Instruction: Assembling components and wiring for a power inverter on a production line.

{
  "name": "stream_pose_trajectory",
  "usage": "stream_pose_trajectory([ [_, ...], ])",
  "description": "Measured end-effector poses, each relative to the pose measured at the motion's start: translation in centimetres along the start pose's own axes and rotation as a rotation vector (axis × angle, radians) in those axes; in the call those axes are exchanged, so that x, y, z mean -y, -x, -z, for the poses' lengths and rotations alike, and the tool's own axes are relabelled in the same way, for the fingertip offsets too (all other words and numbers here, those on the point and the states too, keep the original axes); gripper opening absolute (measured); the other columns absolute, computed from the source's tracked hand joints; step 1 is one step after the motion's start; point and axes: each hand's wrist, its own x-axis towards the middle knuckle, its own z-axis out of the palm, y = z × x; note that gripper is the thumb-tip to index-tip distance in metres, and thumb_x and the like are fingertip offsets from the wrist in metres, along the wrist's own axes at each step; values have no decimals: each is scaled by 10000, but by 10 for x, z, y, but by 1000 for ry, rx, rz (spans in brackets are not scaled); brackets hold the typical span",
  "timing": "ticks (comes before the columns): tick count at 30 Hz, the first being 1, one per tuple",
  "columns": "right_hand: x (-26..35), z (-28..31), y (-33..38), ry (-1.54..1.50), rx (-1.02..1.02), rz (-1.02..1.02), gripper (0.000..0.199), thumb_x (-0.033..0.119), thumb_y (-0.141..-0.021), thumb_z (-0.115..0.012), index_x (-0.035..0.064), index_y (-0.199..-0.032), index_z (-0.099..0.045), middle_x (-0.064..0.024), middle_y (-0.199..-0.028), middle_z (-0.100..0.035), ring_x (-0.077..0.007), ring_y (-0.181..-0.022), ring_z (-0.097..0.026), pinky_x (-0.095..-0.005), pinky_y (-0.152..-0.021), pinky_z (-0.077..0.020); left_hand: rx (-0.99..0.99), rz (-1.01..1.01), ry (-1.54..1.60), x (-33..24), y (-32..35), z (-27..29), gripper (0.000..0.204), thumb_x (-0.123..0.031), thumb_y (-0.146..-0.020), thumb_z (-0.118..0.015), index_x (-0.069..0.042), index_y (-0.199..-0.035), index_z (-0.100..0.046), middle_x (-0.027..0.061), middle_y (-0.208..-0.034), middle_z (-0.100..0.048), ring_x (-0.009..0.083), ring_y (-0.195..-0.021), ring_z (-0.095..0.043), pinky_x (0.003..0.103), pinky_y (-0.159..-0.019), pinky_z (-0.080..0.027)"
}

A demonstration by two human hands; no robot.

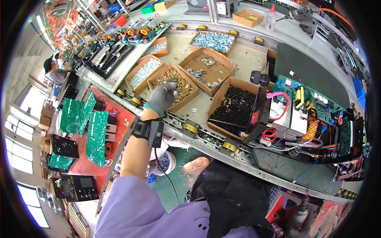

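Observation:
My left hand (162, 98), in a grey glove, is over the near edge of a cardboard box of brass-coloured screws (184, 88). Its fingers are curled together, and whatever they hold is hidden. A black device with a cable (156, 134) is strapped to that wrist. Low at the right, dim and partly cut off, my right hand (294, 224) appears closed around a power screwdriver (302, 210) whose bit points up. Right of the screws stands a box of black screws (234, 105). An open electronic unit (301, 119) with a green circuit board and coloured wires sits farther right.
Boxes of silver screws (146, 73), bluish screws (213, 41) and metal brackets (206, 69) stand around. A roller rail (190, 129) runs along the near edge. Green circuit boards (96, 137) lie on a red table at left. A drill (297, 14) and bottle (270, 20) are at the back.

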Motion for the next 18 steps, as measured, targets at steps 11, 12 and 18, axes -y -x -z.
stream_pose_trajectory([
  [11,20,-69,-52,172,189,196,835,204,-650,-866,10,-1326,-417,-143,-1120,-584,-240,-978,-599,-356,-869,-478,750,322,-399,46,152,-118,416,-306,-929,-600,28,-1176,-573,79,-929,-638,109,-662,-572,229,-581,-469],
  [12,26,-69,-56,170,219,185,839,203,-651,-866,12,-1329,-410,-146,-1111,-586,-246,-969,-604,-357,-863,-483,756,451,-301,44,176,-137,452,-341,-918,-629,28,-1173,-572,87,-945,-640,102,-698,-599,213,-569,-481],
  [18,19,-61,-18,101,63,12,863,221,-672,-862,4,-1352,-377,-181,-1113,-591,-289,-978,-624,-376,-859,-497,1032,452,-198,89,191,-211,507,-478,-946,-562,-2,-1118,-578,40,-823,-558,79,-604,-463,202,-522,-370],
])
